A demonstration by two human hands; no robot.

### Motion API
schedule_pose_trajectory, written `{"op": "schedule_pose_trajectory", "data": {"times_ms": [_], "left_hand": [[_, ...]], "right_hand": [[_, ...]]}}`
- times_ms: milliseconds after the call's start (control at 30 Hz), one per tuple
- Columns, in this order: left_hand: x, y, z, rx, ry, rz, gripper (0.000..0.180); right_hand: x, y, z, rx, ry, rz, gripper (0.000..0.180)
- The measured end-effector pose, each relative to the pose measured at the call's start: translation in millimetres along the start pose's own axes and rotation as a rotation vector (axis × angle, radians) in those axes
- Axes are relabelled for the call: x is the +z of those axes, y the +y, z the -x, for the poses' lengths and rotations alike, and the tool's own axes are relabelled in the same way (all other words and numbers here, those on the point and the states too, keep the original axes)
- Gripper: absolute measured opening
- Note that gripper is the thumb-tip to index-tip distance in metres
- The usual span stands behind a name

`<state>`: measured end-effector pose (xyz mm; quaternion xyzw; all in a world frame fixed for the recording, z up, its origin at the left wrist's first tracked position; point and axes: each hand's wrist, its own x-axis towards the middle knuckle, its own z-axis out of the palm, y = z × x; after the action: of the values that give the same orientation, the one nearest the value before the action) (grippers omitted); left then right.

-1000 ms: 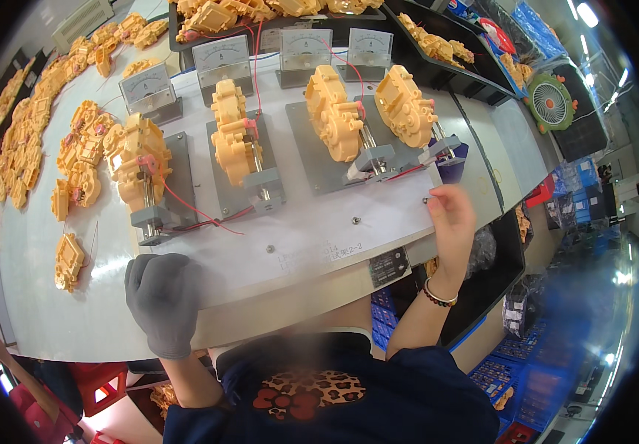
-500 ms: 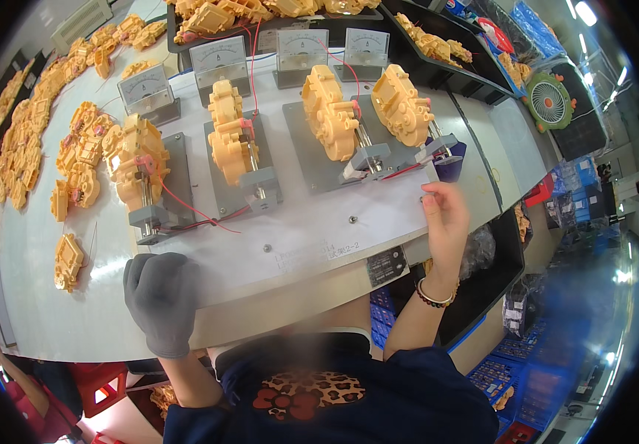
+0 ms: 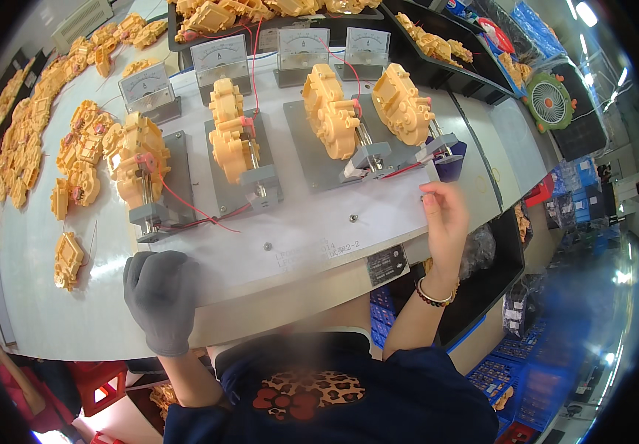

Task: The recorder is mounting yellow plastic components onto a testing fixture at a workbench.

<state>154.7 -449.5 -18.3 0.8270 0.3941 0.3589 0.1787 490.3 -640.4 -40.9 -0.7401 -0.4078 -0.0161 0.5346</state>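
My left hand [image 3: 159, 300], in a grey glove, is curled into a fist at the near edge of the white table; nothing shows sticking out of it. My bare right hand [image 3: 446, 218] is at the right end of the white board [image 3: 297, 233], thumb and fingertips drawn close together. Whatever is between them is too small to make out. Beyond the board stand yellow plastic gear housings on grey metal fixtures: one at the left [image 3: 138, 159], a second [image 3: 229, 133], a third [image 3: 332, 111] and the rightmost [image 3: 402, 103]. Red wires run from them.
Analog meters [image 3: 219, 59] stand behind the fixtures. Loose yellow housings [image 3: 23, 152] crowd the left side, with a single one [image 3: 68, 260] nearer me. Black trays [image 3: 482, 85] hold more at the back. A green fan [image 3: 551, 102] is at the right. Another person's arm [image 3: 19, 374] shows at lower left.
My two hands stay in place. At the lower left, the other person's arm has shifted and more of it shows. The fixtures and housings have not moved.
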Motion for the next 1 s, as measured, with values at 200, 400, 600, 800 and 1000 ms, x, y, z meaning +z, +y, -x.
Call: {"op": "schedule_pose_trajectory", "data": {"times_ms": [200,400,600,800,1000], "left_hand": [[3,0,1,-0.033,0.0,-0.009,0.011],[-19,37,-16,0.315,0.171,-0.067,0.02],[-26,83,-96,0.51,-0.041,-0.177,0.029],[18,84,-152,0.178,-0.635,-0.25,0.031],[-21,131,-180,0.064,-0.03,0.17,0.026]], "right_hand": [[-2,2,-2,-0.097,-0.041,0.1,0.007],[18,-61,10,-0.286,0.206,0.125,0.022],[103,-124,10,-0.363,-0.26,-0.241,0.052],[117,-124,9,-0.335,-0.293,-0.507,0.043],[117,-121,13,-0.387,-0.275,-0.52,0.041]]}}
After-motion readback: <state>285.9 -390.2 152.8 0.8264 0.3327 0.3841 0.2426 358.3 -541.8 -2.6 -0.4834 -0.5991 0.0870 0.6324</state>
